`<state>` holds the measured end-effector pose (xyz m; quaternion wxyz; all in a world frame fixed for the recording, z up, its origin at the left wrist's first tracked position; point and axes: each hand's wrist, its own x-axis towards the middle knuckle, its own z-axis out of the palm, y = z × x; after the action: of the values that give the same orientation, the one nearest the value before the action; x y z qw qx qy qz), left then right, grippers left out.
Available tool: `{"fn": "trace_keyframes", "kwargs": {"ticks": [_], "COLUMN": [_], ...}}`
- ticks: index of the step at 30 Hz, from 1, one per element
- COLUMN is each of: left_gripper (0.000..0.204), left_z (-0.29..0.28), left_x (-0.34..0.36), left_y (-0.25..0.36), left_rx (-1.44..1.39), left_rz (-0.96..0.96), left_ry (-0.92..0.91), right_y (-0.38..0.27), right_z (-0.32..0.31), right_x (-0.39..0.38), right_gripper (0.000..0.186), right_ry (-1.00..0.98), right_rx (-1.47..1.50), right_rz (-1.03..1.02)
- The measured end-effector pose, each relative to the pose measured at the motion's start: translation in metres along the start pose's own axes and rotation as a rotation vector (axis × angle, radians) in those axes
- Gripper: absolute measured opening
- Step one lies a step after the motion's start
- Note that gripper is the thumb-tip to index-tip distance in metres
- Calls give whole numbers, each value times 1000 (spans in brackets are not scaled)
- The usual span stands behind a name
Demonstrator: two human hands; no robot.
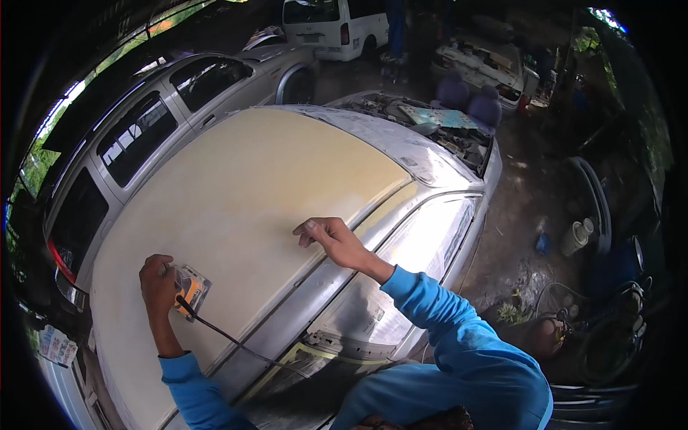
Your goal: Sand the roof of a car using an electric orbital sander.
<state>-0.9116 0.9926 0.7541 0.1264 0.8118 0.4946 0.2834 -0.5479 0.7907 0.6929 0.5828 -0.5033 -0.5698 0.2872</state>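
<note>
sander [192,291], one, clasped in left hand [157,282]; right hand [335,241] half-curled, empty, over one roof [244,179]

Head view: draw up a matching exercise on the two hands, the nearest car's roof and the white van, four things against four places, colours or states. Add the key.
Things:
1. white van
2. left hand
3. car roof
4. right hand

Places, colours or states:
A. pale cream-yellow
B. over the middle of the roof, holding no tool
C. at the top edge of the view
D. gripping the orange sander

Right pairs: 1-C, 2-D, 3-A, 4-B
</note>
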Motion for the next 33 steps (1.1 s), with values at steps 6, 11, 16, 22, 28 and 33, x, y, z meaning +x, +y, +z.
{"fn": "trace_keyframes", "kwargs": {"ticks": [6, 11, 16, 22, 28, 33], "left_gripper": [41, 44, 44, 53, 58, 50], "left_z": [-25, -13, 21, 46, 54, 48], "left_x": [-7, -26, -30, -26, -26, -27], "left_y": [-39, -2, 64, 121, 136, 129], "left_rx": [-113, -199, -96, -156, -101, -7], "left_rz": [-104, 42, 125, 182, 212, 234], "left_ry": [-22, -72, -95, -131, -161, -169], "right_y": [34, 70, 88, 56, -45, -124], "right_z": [-74, -70, -56, -72, -140, -233], "right_x": [-62, -62, -50, -58, -40, 1], "right_gripper": [50, 48, 50, 34, 63, 100], "right_ry": [296, 404, 583, 489, 731, 103], "right_rx": [-118, -114, -78, -55, -55, 469], "right_rz": [18, 28, -35, 21, -313, -171]}}
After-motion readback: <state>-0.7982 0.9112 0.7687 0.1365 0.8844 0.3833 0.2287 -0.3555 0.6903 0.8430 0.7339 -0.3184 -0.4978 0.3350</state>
